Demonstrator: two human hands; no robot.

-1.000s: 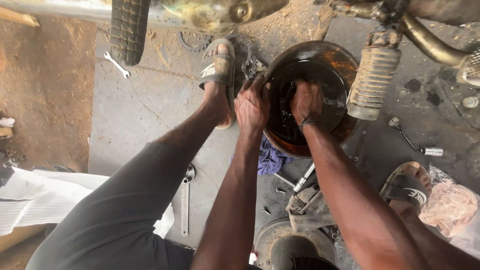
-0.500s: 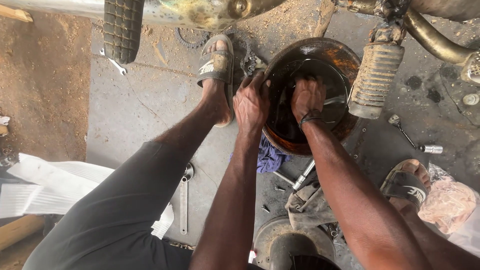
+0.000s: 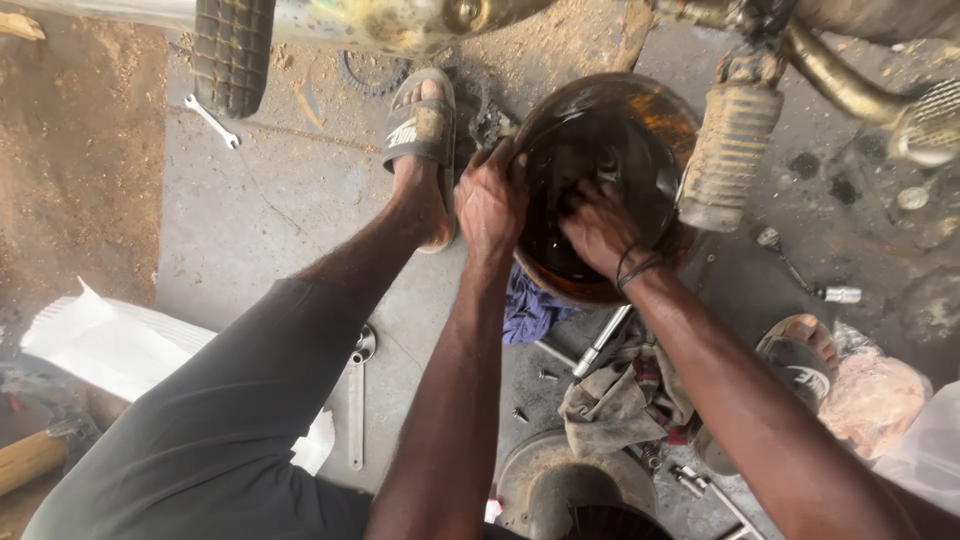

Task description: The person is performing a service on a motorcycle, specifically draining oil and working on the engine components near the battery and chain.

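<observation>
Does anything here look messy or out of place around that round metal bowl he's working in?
Yes. Spanners and a dirty rag lie scattered on the stained concrete floor. The bowl is rusty and greasy; the left hand grips its rim, the right hand reaches inside.

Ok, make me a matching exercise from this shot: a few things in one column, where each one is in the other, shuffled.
Things:
1. left hand
2. right hand
3. small spanner
4. long wrench

Places:
A. on the concrete beside the tyre
B. inside the dark round drum
C. on the floor under the left leg
D. gripping the drum's left rim

Pairs: 1-D, 2-B, 3-A, 4-C
</observation>
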